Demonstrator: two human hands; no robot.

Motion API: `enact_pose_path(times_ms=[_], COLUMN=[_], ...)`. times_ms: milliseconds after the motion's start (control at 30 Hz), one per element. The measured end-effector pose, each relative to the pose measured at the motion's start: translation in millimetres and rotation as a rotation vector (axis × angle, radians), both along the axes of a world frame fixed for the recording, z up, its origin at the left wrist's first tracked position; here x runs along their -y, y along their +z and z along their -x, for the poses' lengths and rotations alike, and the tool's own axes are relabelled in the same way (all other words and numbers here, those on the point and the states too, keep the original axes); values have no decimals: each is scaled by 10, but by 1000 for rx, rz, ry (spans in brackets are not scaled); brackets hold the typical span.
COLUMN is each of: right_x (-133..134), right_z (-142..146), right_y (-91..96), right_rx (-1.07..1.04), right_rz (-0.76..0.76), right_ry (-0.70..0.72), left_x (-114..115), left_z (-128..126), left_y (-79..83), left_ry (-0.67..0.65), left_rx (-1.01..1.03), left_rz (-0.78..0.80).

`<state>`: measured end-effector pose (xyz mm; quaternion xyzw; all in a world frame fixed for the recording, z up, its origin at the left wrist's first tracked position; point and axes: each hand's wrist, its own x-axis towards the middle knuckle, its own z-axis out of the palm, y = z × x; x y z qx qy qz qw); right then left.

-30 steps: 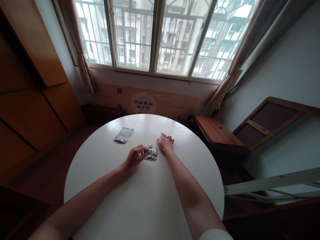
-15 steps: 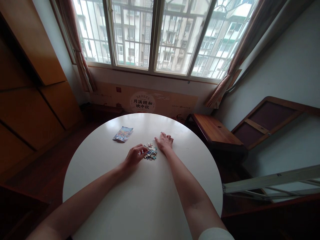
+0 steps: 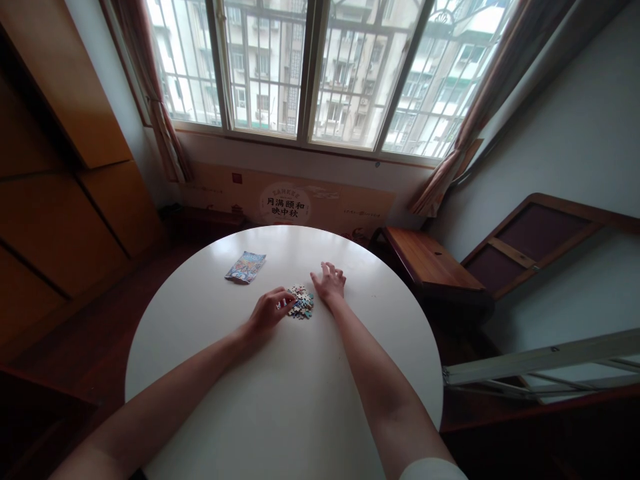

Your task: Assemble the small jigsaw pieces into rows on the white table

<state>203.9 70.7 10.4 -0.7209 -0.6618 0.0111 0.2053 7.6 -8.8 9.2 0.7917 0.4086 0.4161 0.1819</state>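
A small heap of loose jigsaw pieces [image 3: 303, 305] lies near the middle of the round white table [image 3: 295, 393]. At the heap's left edge is my left hand [image 3: 270, 308], its fingers curled and the thumb brought toward them. Whitish bits show between those fingers, seemingly jigsaw piece; the fingertips partly blend with the heap. Just beyond the heap to the right, my right hand [image 3: 330, 283] is palm down with its fingers apart and bent, holding nothing that I can see. A colourful printed packet [image 3: 246, 267] lies flat behind my left hand.
A wooden bench-like stand [image 3: 435, 260] is close to the table's far right edge. Metal rails [image 3: 540, 360] stand at the right. Wooden cabinets [image 3: 75, 220] line the left wall, and a printed board [image 3: 285, 200] leans beneath the window.
My right hand's fingers have lifted and spread slightly. My left hand stays at the heap's left edge, nearly unmoved. The packet and heap look the same.
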Motion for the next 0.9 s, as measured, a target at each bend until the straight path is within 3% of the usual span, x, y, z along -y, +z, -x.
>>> enact_pose_path(times_ms=[167,400,667,900], right_x=[111,453,834,963], right_z=[-59,-46,214,280], right_y=[97,275,75,-41], right_rx=[-214,-358,-326,-330], right_rz=[-67,184,-64,-176], right_ry=[-111,35,171,343], left_x=[6,-1,-77,-89], left_z=[-3,10,50,36], left_y=[7,8,-59,-130], left_ry=[6,52,278,257], left_rx=[-11,-37,-160,-270], left_rz=[-2,-22,-129,-68])
